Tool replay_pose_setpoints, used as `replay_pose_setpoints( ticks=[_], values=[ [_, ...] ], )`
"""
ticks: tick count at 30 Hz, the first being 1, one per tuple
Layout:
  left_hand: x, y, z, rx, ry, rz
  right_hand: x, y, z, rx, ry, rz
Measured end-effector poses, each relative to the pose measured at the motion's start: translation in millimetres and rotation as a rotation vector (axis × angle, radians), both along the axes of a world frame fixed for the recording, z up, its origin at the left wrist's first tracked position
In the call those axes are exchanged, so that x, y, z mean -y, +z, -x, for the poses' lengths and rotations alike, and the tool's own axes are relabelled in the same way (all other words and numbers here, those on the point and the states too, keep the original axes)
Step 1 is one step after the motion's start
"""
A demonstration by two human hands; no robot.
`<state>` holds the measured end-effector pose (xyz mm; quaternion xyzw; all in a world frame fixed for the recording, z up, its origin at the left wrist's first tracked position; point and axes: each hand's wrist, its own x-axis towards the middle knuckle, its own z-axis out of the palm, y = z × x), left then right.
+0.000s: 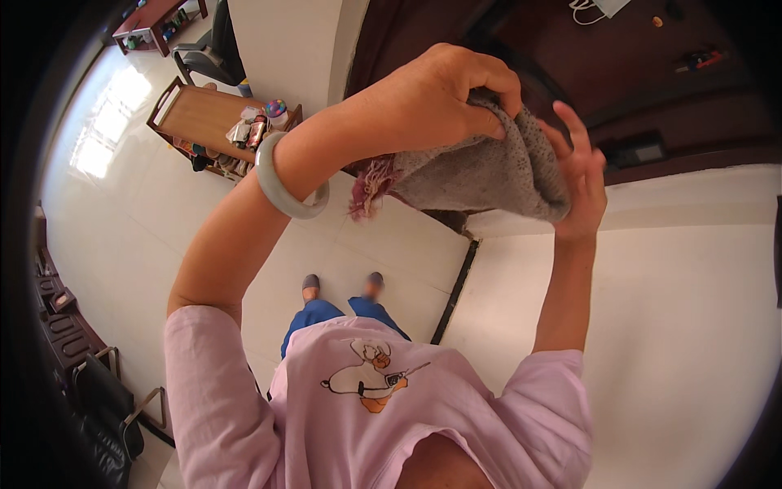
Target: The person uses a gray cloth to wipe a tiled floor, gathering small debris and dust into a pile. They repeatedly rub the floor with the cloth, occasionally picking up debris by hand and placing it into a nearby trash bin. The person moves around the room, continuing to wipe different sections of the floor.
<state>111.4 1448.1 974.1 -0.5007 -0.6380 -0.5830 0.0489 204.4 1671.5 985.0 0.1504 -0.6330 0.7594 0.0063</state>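
A grey cloth [470, 183] with a small dark pattern is raised in front of me, folded over and bunched. From its left corner hangs a frayed dark-red and pale tuft [374, 183]. My left hand [464, 91] pinches the top edge between thumb and fingers, and a pale jade-like bangle [269, 177] circles that forearm. At the other end, my right hand [577, 174] rests its palm against the folded cloth. Its visible fingers are spread and slightly blurred; the cloth hides part of this hand.
Behind the cloth is a dark reddish-brown door-like panel [586, 67]. A white mask [608, 7] and a red-handled item [702, 60] are on it. A white wall [684, 293] stands right. At left are a wooden cart [201, 116] holding small items and black armchairs [211, 52].
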Motion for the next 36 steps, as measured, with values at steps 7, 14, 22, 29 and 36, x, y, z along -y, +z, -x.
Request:
replay_pose_setpoints(
  ticks=[7, 14, 22, 29, 36],
  values=[
    [12, 24, 6, 0.247, -0.09, -0.073, -16, -110, -20, 0.127, -0.178, -0.162],
    [37, 17, 28, 0.447, 0.057, -0.026, 8, -87, -19, 0.316, -0.21, 0.11],
    [35, -78, 48, 1.122, -0.231, -0.387, 6, -73, -23, 0.269, -0.041, 0.381],
    [0, -208, -66, 1.675, -0.725, -0.9, 1, -104, -24, 0.377, -0.143, 0.457],
    [17, -201, -65, 1.432, -0.13, -0.754, -6, -126, -43, 0.425, -0.323, 0.295]
  ],
)
